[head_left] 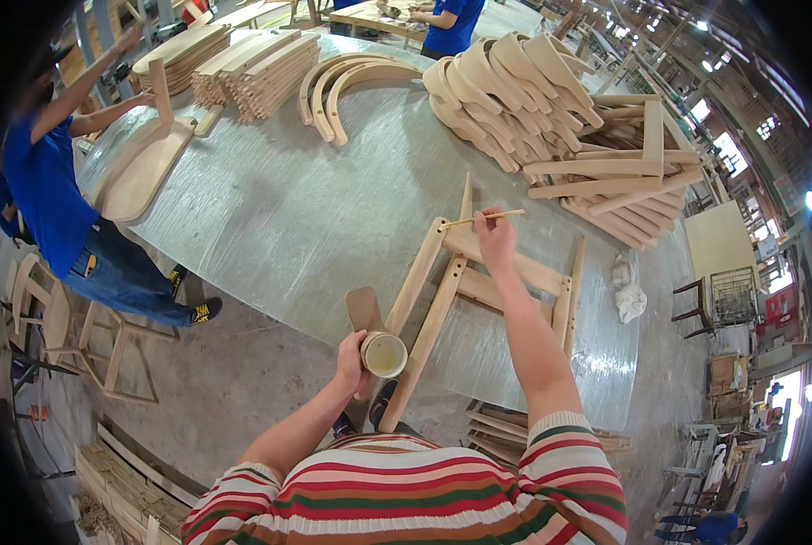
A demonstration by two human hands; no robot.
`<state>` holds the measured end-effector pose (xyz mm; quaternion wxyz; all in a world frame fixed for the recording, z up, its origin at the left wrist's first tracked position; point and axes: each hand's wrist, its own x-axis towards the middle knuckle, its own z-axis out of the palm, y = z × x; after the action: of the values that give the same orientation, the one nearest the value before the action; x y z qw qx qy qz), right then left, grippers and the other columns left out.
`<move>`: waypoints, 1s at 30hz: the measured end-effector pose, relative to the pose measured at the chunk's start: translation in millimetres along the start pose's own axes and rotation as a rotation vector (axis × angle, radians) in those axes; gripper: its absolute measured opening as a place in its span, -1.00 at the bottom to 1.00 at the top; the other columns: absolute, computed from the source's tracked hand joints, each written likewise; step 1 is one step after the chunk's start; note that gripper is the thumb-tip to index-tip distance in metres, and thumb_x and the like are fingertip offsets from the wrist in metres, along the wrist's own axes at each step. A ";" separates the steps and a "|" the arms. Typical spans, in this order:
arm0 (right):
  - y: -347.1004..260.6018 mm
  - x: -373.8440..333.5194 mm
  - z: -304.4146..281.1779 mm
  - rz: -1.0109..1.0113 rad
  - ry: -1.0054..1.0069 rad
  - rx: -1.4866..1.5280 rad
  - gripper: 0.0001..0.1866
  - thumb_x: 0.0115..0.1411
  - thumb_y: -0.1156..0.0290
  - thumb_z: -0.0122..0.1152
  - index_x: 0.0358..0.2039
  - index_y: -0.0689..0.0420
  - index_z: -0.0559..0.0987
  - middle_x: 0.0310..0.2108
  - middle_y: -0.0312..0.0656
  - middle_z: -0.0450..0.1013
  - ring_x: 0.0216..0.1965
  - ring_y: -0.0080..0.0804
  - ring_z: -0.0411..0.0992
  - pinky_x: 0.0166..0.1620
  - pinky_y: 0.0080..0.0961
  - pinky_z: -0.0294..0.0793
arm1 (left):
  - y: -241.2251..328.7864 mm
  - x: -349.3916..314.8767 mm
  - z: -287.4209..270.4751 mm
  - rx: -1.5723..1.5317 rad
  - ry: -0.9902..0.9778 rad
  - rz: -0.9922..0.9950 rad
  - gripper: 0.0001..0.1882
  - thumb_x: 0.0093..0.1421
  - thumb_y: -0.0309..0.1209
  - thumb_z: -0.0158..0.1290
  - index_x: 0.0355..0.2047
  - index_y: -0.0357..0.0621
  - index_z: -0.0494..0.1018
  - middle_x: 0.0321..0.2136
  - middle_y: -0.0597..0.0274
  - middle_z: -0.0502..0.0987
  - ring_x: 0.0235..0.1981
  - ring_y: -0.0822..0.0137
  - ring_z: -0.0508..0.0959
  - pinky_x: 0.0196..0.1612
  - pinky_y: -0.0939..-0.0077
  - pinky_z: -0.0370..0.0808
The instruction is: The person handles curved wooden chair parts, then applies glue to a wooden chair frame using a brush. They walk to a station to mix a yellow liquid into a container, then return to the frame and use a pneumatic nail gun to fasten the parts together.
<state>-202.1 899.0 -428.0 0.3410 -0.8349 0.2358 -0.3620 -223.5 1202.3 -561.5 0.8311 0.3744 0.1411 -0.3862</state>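
Observation:
My left hand (350,361) is wrapped round a cup (385,355) with pale liquid in it, held by the table's near edge. Between thumb and fingers, my right hand (497,243) pinches a thin wooden stick (512,213). The stick's left tip touches the far end of a wooden chair frame (435,334), where small holes show. This frame lies on the table, its two long legs pointing toward me and overhanging the edge. A flat, rounded wooden piece (363,307) sticks out just beyond the cup; what it belongs to is hidden.
The metal-topped table (252,218) bears curved rails (347,86), stacked slats (256,73), a heap of curved backrests (510,91) and piled leg frames (624,173). A crumpled plastic bag (628,289) lies at right. At left a person in blue (70,182) handles a wooden seat (147,168).

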 end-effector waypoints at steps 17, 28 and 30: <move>8.4 18.6 12.5 -0.064 -0.074 -0.075 -0.84 0.12 0.35 0.12 -0.44 0.19 0.45 -0.58 -0.07 0.45 -0.50 -0.17 0.46 -0.42 -0.35 0.40 | 1.5 -1.3 0.2 -0.027 0.031 -0.051 -0.81 0.19 -0.35 -0.11 -0.38 -0.21 0.41 -0.44 0.19 0.50 -0.40 0.36 0.51 -0.29 0.45 0.46; 3.7 40.6 20.4 -0.091 -0.322 -0.159 -0.78 0.14 0.31 0.04 -0.42 0.24 0.45 -0.52 0.05 0.43 -0.40 0.04 0.41 -0.33 -0.21 0.38 | 8.3 -9.8 11.1 -0.047 0.019 -0.111 -0.76 0.20 -0.31 -0.15 -0.35 -0.23 0.41 -0.39 0.16 0.52 -0.34 0.30 0.53 -0.25 0.40 0.48; 2.7 40.9 19.1 -0.104 -0.339 -0.192 -0.78 0.14 0.32 0.04 -0.43 0.25 0.45 -0.52 0.06 0.43 -0.39 0.05 0.41 -0.32 -0.19 0.37 | 7.7 -8.9 11.9 -0.042 0.022 -0.119 -0.74 0.20 -0.30 -0.16 -0.33 -0.24 0.42 -0.38 0.16 0.52 -0.34 0.29 0.53 -0.23 0.39 0.48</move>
<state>-162.2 878.6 -421.5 0.2756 -0.9235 0.1653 -0.2093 -224.3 1201.6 -544.8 0.8128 0.3523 0.1803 -0.4276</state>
